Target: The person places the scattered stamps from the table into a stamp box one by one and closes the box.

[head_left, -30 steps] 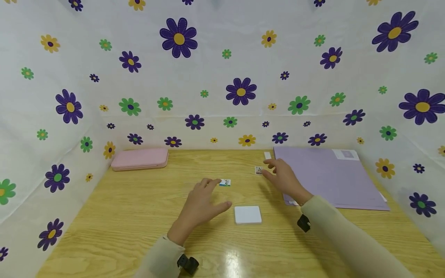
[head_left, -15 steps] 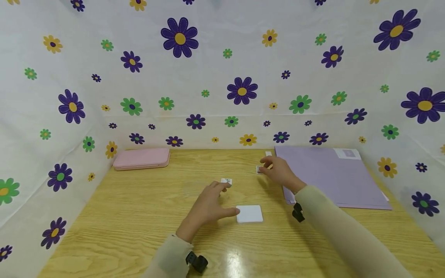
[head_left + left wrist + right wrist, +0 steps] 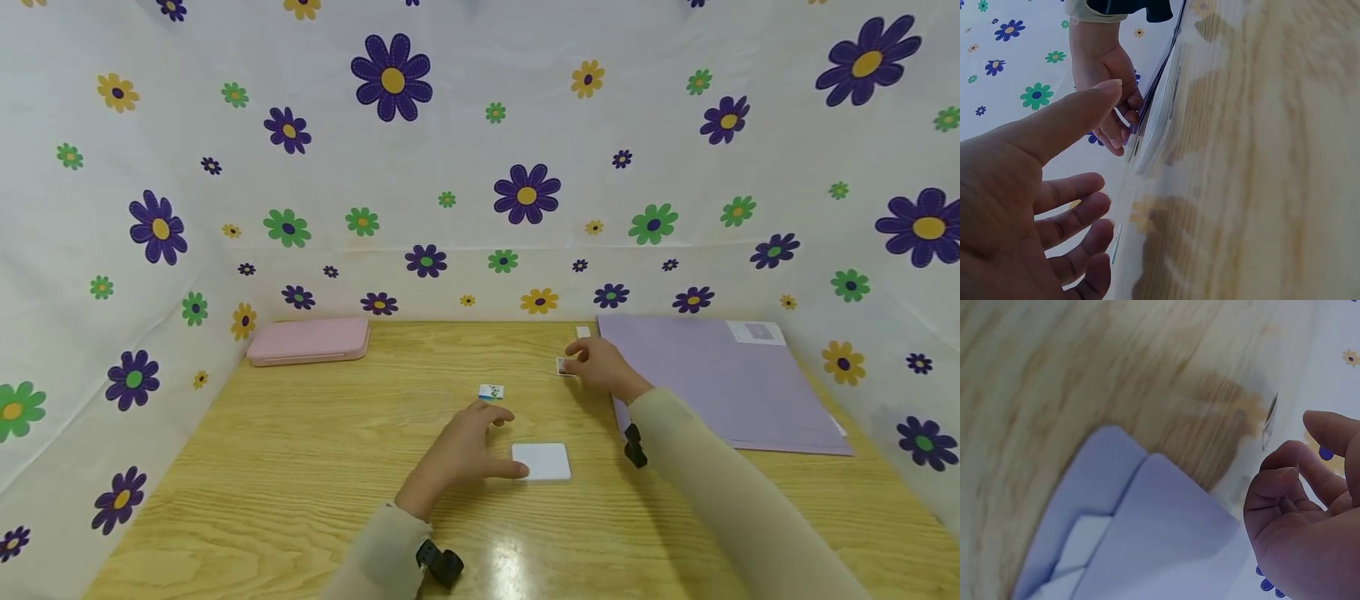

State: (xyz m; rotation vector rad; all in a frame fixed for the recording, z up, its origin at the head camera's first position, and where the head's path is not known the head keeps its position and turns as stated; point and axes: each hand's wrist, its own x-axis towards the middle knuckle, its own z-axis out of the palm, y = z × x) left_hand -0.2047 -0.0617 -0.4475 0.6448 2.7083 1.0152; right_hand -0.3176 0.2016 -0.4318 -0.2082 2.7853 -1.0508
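My left hand (image 3: pixel 465 450) hovers over the table, fingers loosely bent, its thumb overlapping the left edge of a white rectangular block (image 3: pixel 543 461) in the head view. In the left wrist view that thumb has air around it and the white block (image 3: pixel 1161 115) lies beyond. A small card with a blue, green and white print (image 3: pixel 491 392) lies just past the left fingers. My right hand (image 3: pixel 603 367) is over a small picture card (image 3: pixel 562 367), hiding part of it. The right wrist view shows bent fingers and a thumb apart from the card (image 3: pixel 1270 422), gripping nothing.
A purple folder (image 3: pixel 712 383) with papers lies right of the right hand. A small white piece (image 3: pixel 583 332) is behind that hand. A faint transparent sheet (image 3: pixel 426 407) lies left of the printed card. A pink case (image 3: pixel 309 342) sits at the back left, before the flowered cloth.
My left hand has moved right and slightly nearer, its thumb now over the white block's edge. My right hand has shifted slightly left over the picture card, covering more of it.
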